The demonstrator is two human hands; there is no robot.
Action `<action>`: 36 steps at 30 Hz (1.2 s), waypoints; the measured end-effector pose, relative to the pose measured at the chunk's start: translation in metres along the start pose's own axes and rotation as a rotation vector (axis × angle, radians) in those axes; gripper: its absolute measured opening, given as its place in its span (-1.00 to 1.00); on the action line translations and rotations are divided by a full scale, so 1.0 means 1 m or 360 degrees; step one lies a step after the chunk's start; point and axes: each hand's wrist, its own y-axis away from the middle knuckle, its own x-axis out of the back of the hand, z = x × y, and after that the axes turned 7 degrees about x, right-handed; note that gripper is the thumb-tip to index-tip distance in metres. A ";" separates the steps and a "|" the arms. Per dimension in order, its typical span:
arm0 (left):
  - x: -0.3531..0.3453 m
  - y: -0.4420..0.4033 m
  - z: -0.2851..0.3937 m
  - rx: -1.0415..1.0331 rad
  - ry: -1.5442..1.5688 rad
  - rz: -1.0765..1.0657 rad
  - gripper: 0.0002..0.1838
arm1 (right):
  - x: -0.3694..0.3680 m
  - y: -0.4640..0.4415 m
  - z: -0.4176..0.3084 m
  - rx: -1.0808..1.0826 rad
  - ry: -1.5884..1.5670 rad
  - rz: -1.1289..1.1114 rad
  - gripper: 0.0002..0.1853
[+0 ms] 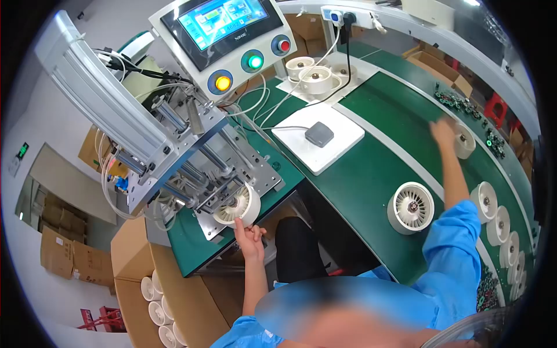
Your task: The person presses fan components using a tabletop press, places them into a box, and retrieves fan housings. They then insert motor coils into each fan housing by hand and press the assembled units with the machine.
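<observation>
White plastic makes up the fan wheel (248, 210) in the press (116, 87), where the left hand (249, 239) has its forefinger against the near rim and its other fingers curled below; whether it grips the wheel I cannot tell. Well apart from it, the right hand (443, 132) is stretched out over the green bench (360, 180), blurred, right at a second wheel (464, 142), and it is unclear whether the fingers are closed on that one. Blue sleeves (451, 235) cover the upper arms. Between the hands, nearer the right forearm, a third wheel (411, 207) lies with its ribbed face up. A row of wheels (499, 225) runs along the far right, with small circuit boards (458, 104) beyond. Further forward, a grey box (319, 134) with a cord rests on a white board (324, 159), and more wheels (316, 80) are grouped behind it. Above the press stands a lit screen (223, 24) over yellow (223, 83), green (255, 62) and red (284, 45) buttons. At lower left, an open cardboard box (185, 290) holds stacked wheels (159, 313).
</observation>
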 end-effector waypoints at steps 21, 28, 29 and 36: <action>-0.034 0.015 0.020 -0.0044 -0.0031 0.0218 -0.30 | 0.102 0.256 -0.149 0.1581 -0.1122 -0.0060 -0.78; -0.059 0.030 -0.005 -0.0155 -0.0222 -0.0008 -0.34 | 0.152 0.297 -0.160 0.1402 -0.1671 -0.0157 -0.24; -0.065 0.037 -0.020 -0.0166 -0.0308 -0.0059 -0.35 | 0.161 0.304 -0.163 0.1425 -0.1823 -0.0234 -0.13; -0.176 0.051 -0.085 0.0187 -0.0655 -0.0995 -0.30 | 0.139 0.272 -0.107 0.0860 -0.1928 0.0177 -0.50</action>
